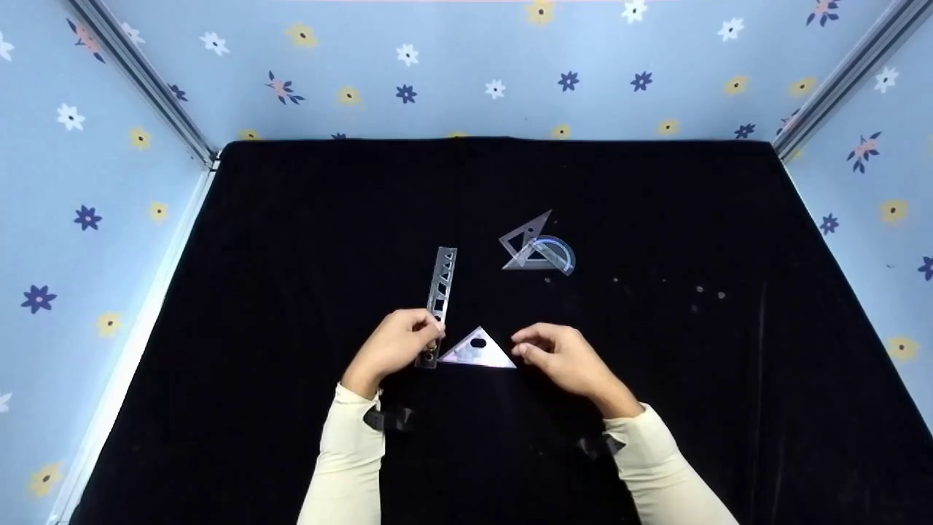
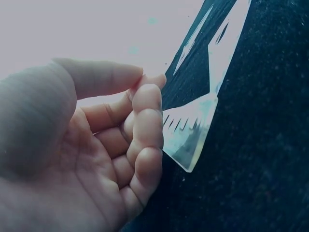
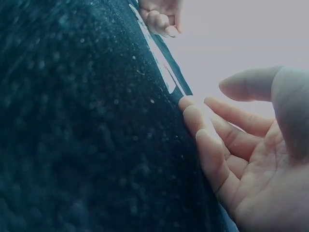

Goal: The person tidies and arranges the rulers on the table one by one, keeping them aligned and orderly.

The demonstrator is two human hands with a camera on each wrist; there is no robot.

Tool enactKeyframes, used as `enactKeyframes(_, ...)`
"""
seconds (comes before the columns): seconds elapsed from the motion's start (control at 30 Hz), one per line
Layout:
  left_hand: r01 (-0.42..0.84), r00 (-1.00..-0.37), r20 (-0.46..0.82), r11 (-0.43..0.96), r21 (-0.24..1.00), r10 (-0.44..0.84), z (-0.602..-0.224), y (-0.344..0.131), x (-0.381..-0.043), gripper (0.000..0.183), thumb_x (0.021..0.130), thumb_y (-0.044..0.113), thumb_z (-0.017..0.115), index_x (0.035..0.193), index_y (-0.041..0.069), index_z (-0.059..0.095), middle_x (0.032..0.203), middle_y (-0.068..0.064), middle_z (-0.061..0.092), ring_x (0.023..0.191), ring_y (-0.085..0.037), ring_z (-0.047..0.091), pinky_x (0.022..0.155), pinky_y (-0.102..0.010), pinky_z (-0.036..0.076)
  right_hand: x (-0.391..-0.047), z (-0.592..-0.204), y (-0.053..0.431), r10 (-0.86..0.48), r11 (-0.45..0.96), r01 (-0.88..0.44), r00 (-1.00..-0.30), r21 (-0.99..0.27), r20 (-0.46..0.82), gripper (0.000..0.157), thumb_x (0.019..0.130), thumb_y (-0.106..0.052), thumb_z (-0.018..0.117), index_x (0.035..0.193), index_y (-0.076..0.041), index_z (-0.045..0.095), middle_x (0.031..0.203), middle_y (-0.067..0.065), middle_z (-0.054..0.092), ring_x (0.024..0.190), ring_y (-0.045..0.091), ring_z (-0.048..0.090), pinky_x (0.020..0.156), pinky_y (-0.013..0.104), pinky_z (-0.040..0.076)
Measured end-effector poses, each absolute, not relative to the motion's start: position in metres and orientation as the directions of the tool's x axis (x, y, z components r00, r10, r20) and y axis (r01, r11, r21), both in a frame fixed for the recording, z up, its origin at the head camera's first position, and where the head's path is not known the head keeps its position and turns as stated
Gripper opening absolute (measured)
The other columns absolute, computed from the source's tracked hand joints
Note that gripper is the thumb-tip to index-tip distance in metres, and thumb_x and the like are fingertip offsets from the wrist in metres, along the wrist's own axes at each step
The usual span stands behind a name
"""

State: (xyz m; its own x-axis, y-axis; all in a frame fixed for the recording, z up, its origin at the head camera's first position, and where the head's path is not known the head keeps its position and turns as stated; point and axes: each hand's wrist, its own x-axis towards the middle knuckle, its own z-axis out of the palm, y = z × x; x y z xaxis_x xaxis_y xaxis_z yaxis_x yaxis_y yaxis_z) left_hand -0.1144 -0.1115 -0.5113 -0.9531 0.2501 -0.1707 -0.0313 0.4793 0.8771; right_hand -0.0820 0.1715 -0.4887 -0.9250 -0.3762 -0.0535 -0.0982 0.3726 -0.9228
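Observation:
My left hand (image 1: 397, 343) is over the lower part of a clear ruler (image 1: 443, 281) with cut-out shapes, its fingertips overlapping the ruler in the head view. In the left wrist view its fingers (image 2: 147, 125) are loosely bent and the thumb tip comes close to the index finger, with nothing showing between them. Just right of the ruler lies a clear set square (image 1: 496, 356) with an oval hole, its left corner beside the ruler. My right hand (image 1: 568, 357) is at the set square's right corner, thumb and fingers apart, holding nothing.
Farther back on the black cloth (image 1: 328, 219), another clear set square (image 1: 510, 237) lies partly under a clear protractor (image 1: 561, 255). Small specks dot the cloth to the right. Blue flowered panels (image 1: 466, 73) enclose the back and sides.

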Motion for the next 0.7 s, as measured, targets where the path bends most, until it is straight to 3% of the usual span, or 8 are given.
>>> enactKeyframes(0.37, 0.031, -0.970, -0.098, 0.513, 0.858, 0.223, -0.511, -0.105, -0.117, 0.019, 0.093, 0.020, 0.067, 0.077, 0.010, 0.069, 0.071, 0.004, 0.060, 0.062, -0.014, 0.052, 0.062, -0.033, 0.044, -0.089, -0.499, 0.182, -0.327, 0.344, -0.022, -0.940, -0.939, -0.098, 0.018, 0.097, 0.001, 0.059, 0.111, 0.011, 0.067, 0.095, 0.025, 0.071, 0.082, 0.040, 0.066, 0.057, 0.025, 0.051)
enactKeyframes(0.7, 0.090, -0.984, 0.001, 0.493, 0.865, 0.177, -0.514, -0.091, -0.121, 0.016, 0.095, 0.017, 0.065, 0.082, 0.011, 0.072, 0.072, 0.005, 0.065, 0.067, -0.014, 0.059, 0.065, -0.033, 0.048, -0.101, -0.515, 0.186, -0.271, 0.299, -0.003, -0.959, -0.954, -0.082, 0.017, 0.098, -0.005, 0.060, 0.109, 0.003, 0.070, 0.091, 0.013, 0.073, 0.078, 0.025, 0.067, 0.060, 0.028, 0.054)
